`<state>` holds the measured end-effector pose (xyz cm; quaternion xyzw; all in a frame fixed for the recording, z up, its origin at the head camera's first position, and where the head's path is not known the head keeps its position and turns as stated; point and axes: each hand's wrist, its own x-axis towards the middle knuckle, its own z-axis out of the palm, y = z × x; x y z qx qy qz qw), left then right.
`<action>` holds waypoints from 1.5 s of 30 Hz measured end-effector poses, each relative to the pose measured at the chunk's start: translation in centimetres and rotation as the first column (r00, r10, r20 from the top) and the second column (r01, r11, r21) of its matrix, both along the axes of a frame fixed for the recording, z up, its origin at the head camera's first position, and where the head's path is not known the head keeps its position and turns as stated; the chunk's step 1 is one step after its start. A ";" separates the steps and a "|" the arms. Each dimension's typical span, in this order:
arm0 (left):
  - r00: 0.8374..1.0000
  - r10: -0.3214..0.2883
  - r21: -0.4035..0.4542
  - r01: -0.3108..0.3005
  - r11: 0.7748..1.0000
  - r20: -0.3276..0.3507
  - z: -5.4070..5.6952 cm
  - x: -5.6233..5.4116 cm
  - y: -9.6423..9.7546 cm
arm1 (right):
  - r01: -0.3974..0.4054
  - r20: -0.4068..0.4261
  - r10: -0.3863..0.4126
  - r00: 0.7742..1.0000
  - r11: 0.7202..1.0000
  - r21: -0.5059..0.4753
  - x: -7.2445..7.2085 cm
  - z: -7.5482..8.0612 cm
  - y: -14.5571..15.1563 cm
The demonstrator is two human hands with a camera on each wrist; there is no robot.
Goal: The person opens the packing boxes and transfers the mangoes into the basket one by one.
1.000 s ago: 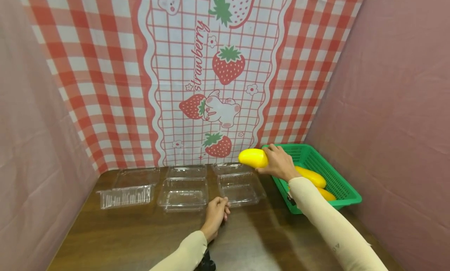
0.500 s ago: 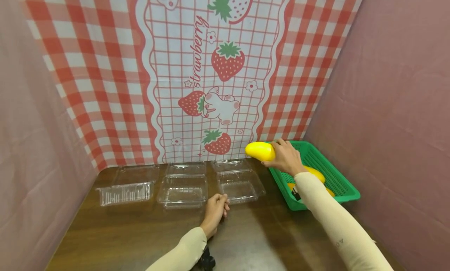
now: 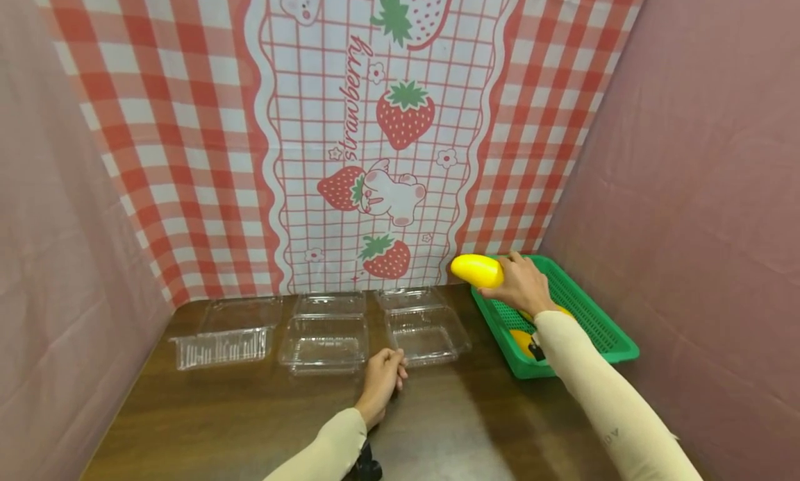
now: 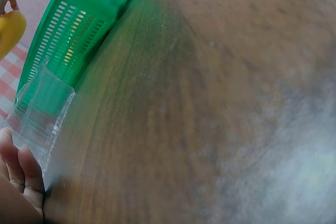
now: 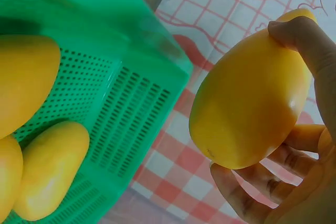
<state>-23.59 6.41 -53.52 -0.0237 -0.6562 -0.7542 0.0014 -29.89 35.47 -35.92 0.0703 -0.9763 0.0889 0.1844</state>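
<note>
My right hand [image 3: 521, 287] grips a smooth yellow mango [image 3: 478, 271] above the near-left rim of a green plastic basket [image 3: 590, 311]. In the right wrist view the thumb lies over one side of the mango [image 5: 249, 98] and the other fingers curl round the opposite side. More mangoes [image 5: 52, 169] lie inside the basket. My left hand [image 3: 382, 380] rests on the table with loosely curled fingers, right at the front corner of the right-hand clear plastic clamshell box [image 3: 425, 335]. In the left wrist view its fingers [image 4: 30, 169] show beside that box.
Two more clear clamshell boxes stand with lids raised, one in the middle [image 3: 325, 342] and one at the left [image 3: 221, 349]. A strawberry-print checked cloth [image 3: 387, 189] hangs behind the wooden table [image 3: 250, 418]. Pink cloth walls [image 3: 687, 189] flank both sides.
My right hand has moved a little to the right with the mango, further over the basket. The left hand stays in place by the box.
</note>
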 end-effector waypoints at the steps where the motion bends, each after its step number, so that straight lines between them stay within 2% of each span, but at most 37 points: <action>1: 1.000 0.002 0.000 -0.002 1.000 0.005 0.0 0.0 0.0 | 0.006 0.001 -0.006 1.000 1.000 0.001 0.0 0.0 0.1; 7: 1.000 0.009 -0.023 -0.008 1.000 0.024 0.0 0.1 0.1 | 0.040 0.017 -0.040 0.999 0.999 -0.016 0.0 -0.4 1.5; 11: 1.000 0.001 -0.018 0.000 1.000 0.011 1.6 1.1 -0.1 | 0.058 0.016 -0.058 0.998 0.998 -0.027 0.2 -0.7 2.5; 13: 1.000 -0.010 -0.006 0.010 1.000 -0.017 2.4 1.8 -0.3 | 0.068 0.025 -0.067 0.997 0.997 -0.037 0.4 -0.9 3.0; 15: 1.000 -0.019 0.007 0.019 1.000 -0.025 2.8 2.0 -0.4 | 0.074 0.036 -0.072 0.997 0.996 -0.047 0.5 -1.1 3.3; 17: 1.000 -0.020 0.005 0.020 1.000 -0.015 2.3 1.7 -0.3 | 0.083 0.051 -0.080 0.995 0.995 -0.051 0.6 -1.3 3.6; 21: 1.000 -0.010 -0.005 0.010 1.000 0.016 0.6 0.6 0.1 | 0.095 0.071 -0.092 0.993 0.994 -0.048 0.5 -1.6 4.2; 24: 1.000 -0.015 -0.003 0.015 1.000 0.000 -0.2 0.3 0.2 | 0.111 0.086 -0.108 0.990 0.993 -0.038 0.5 -1.8 4.7; 30: 0.999 -0.043 0.032 0.043 0.999 -0.002 -0.3 0.0 0.0 | 0.136 0.119 -0.130 0.984 0.990 -0.042 0.5 -2.2 5.6; 37: 0.999 -0.044 0.041 0.043 0.998 0.011 0.0 -0.2 -0.3 | 0.153 0.160 -0.143 0.977 0.987 -0.050 0.2 -2.8 6.0; 45: 0.999 -0.048 0.035 0.048 0.998 0.009 0.1 -0.1 -0.4 | 0.173 0.220 -0.157 0.963 0.983 -0.055 0.2 -2.4 6.4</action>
